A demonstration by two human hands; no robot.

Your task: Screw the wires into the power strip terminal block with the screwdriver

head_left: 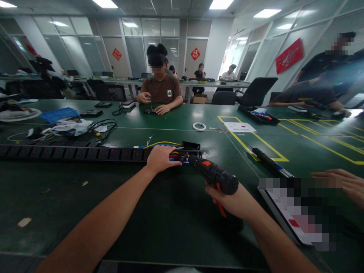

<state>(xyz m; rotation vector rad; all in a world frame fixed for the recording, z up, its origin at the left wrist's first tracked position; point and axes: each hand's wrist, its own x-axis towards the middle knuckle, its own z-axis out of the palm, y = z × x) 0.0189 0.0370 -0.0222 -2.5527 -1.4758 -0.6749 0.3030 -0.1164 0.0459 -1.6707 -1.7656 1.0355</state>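
A long black power strip (71, 153) lies across the green table (159, 212), its right end opened with coloured wires (159, 144) showing. My left hand (161, 158) presses down on that open end, fingers closed over it. My right hand (231, 200) grips a black and orange electric screwdriver (214, 174), whose tip points left into the opened end by my left fingers.
A roll of white tape (199, 126) and a paper (239, 127) lie further back. A black pen-like tool (270, 162) rests at right on yellow floor-style markings. A person in brown (160, 91) works opposite. Another person's hand (345, 184) enters at right. Cables and a blue tray (59, 114) sit at left.
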